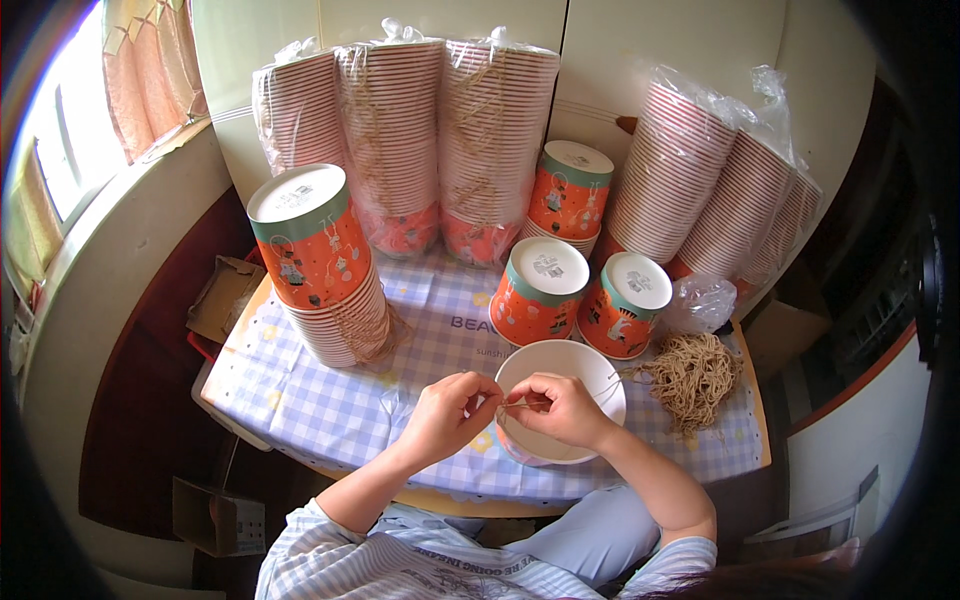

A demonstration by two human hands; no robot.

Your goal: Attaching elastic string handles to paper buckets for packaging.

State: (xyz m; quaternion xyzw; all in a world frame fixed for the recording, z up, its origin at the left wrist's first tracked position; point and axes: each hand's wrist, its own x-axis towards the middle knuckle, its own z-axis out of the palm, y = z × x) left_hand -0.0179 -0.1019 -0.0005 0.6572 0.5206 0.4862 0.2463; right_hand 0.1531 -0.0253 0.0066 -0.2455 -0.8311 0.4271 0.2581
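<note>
My left hand (455, 408) and my right hand (562, 408) meet at the left rim of an upright paper bucket (606, 385) with a white inside. Thumb and fingers of both hands pinch a thin tan string (520, 404) that runs between them. My right hand is over the bucket's mouth, and my left is just outside its rim. From the right side of the bucket, a strand leads toward a tangled heap of tan string (695, 380) on the table. Where the string meets the bucket's wall is partly hidden by my fingers.
Upside-down orange and green buckets (545, 290) stand behind the white one. A nested bucket stack (310, 245) with string hanging off it is at left. Tall plastic-wrapped stacks (400, 140) line the back. A checked cloth (330, 410) covers the table; a cardboard box (225, 300) sits beyond its left edge.
</note>
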